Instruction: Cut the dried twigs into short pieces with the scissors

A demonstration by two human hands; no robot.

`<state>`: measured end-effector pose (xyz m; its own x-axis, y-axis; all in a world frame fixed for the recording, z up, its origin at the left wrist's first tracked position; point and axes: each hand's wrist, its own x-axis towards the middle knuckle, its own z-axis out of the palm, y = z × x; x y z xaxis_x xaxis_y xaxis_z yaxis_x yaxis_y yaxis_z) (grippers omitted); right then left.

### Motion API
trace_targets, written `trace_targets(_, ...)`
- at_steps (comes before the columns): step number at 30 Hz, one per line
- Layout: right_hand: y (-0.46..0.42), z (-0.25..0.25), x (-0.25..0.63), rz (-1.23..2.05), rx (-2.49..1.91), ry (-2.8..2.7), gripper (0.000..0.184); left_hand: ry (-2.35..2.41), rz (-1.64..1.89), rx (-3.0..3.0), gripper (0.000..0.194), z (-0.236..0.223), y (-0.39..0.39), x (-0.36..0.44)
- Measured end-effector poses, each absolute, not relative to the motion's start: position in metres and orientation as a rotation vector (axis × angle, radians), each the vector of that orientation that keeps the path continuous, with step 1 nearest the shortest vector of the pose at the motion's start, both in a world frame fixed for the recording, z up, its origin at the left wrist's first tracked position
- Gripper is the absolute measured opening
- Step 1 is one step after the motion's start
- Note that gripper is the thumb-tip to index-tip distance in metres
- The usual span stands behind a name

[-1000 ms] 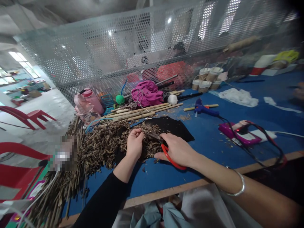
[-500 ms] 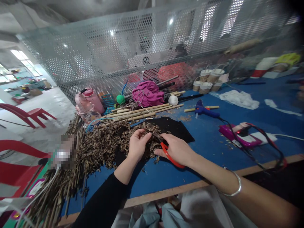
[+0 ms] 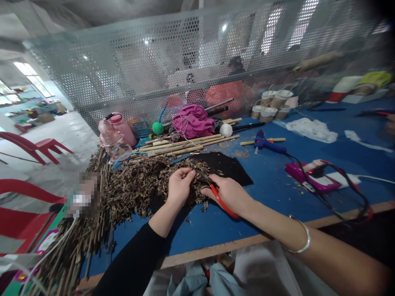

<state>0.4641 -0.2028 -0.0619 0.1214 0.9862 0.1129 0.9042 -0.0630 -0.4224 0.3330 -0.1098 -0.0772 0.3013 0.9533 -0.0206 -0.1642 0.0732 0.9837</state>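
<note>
My right hand (image 3: 231, 195) is closed round a pair of scissors (image 3: 221, 202) with red handles. Their dark blades point left, toward the fingertips of my left hand (image 3: 180, 185). Thumb and forefinger of that hand are pinched together; whatever lies between them is too small and too dark to make out. Both hands are over a heap of dry brown plant bits (image 3: 135, 185), curled like dead leaves. Part of the heap lies on a black cloth (image 3: 230, 166), which shows to the right behind my hands.
Thin sticks (image 3: 83, 246) are bundled at the table's left edge, and pale sticks (image 3: 185, 144) lie behind the heap. A blue glue gun (image 3: 267, 144) and a purple power strip (image 3: 311, 176) with cables sit to the right. A perforated metal screen (image 3: 138, 70) stands at the back.
My left fingertips are drawn in slightly closer together. The scissors and my right hand have hardly moved, and the view has shifted a little.
</note>
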Motion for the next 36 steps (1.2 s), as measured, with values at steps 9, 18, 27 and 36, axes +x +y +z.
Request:
trace_targets(9,-0.2,-0.07,0.481,0.214,-2.028,-1.892,0.042,0.931,0.969,1.21,0.022,-0.081,-0.108,0.333)
trace_targets(18,-0.173,-0.046,0.465,0.649,-1.57,-1.429,0.036,0.852,1.157,1.473,0.014,-0.075,-0.108,0.327)
trace_targets(27,-0.149,-0.056,0.443,0.929,-1.316,-1.014,0.034,0.826,1.266,1.578,0.026,-0.084,-0.109,0.332)
trace_targets(36,-0.151,-0.048,0.451,0.816,-1.397,-1.126,0.039,0.772,1.301,1.861,0.016,-0.074,-0.114,0.324)
